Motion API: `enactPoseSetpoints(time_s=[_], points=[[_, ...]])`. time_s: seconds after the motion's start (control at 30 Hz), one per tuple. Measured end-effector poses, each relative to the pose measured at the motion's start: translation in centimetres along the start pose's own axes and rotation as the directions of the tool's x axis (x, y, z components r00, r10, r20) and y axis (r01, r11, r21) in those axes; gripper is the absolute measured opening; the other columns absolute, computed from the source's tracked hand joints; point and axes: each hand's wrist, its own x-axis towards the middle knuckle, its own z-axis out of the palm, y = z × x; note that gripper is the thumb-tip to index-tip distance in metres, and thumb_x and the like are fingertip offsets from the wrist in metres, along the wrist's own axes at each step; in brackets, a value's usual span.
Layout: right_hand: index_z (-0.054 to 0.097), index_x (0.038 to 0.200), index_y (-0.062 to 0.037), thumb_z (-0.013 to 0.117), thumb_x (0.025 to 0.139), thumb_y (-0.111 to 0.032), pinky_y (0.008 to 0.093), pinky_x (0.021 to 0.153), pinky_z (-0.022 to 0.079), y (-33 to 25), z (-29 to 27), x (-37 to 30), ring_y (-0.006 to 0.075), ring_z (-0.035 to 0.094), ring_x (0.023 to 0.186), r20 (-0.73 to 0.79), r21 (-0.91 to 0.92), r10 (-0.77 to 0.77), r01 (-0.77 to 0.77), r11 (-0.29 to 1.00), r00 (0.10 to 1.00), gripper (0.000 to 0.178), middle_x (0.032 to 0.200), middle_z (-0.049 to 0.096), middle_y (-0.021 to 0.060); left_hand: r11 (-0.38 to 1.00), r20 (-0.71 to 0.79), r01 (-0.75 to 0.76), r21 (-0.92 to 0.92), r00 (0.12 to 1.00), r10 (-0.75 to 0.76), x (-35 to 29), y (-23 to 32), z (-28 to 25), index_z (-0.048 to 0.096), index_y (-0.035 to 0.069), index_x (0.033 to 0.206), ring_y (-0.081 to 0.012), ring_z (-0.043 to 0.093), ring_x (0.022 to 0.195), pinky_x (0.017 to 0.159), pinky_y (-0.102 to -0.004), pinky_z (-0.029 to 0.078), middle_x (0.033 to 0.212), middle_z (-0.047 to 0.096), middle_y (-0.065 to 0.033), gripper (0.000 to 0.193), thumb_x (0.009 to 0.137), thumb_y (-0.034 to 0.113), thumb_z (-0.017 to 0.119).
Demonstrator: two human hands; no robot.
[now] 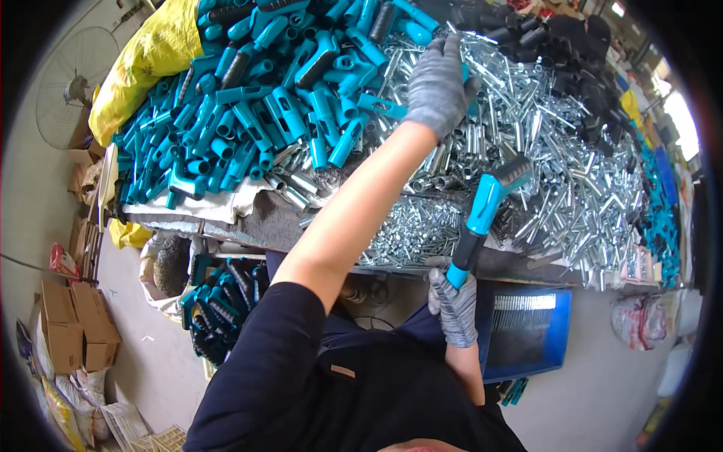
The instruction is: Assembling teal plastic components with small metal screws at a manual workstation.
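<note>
My right hand (455, 303), in a grey knit glove, is wrapped round the lower end of a teal and black tool handle (488, 203). The handle tilts up and to the right, with its black ribbed grip part at the top. My left hand (438, 87), gloved the same way, reaches far over the heaped parts, back up and fingers stretched out. A bit of teal plastic shows beside its thumb; its fingertips are partly hidden. Left of that hand lies a big pile of teal plastic handle shells (294, 113). Shiny metal tubes and pins (557, 143) spread to its right.
Small metal fittings (414, 233) lie near the table's front edge. Black plastic parts (576, 83) are heaped at the back right. A blue bin (561, 331) stands below at right. Teal and black handles (222, 309) fill a container at left, with cardboard boxes (79, 324) beyond.
</note>
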Motion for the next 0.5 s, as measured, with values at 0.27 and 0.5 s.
enactPoseSetpoints(time_s=[0.27, 0.5], points=[[0.059, 0.107, -0.0002, 0.072, 0.087, -0.022, 0.0178, 0.037, 0.036, 0.3, -1.0, 1.6, 0.0024, 0.044, 0.041, -0.022, 0.092, -0.022, 0.024, 0.995, 1.000, 0.032, 0.057, 0.050, -0.0039, 0.902, 0.073, 0.152, 0.405, 0.977, -0.198, -8.3, -12.0, -13.5, 0.064, 0.010, 0.100, -0.0340, 0.065, 0.086, 0.073, -0.0439, 0.052, 0.091, 0.065, -0.0150, 0.022, 0.086, 0.027, 0.065], [0.058, 0.105, 0.0009, 0.072, 0.087, -0.023, 0.0189, 0.036, 0.036, -0.2, 0.1, 1.8, 0.0030, 0.043, 0.040, 0.011, 0.127, -0.054, 0.052, 0.991, 0.998, 0.033, 0.054, 0.048, -0.0046, 0.621, 0.562, -0.141, 0.771, 0.610, -0.559, -11.8, -18.1, -17.1, 0.073, 0.014, 0.091, -0.0301, 0.069, 0.088, 0.074, -0.0423, 0.055, 0.092, 0.071, -0.0121, 0.018, 0.084, 0.019, 0.057]])
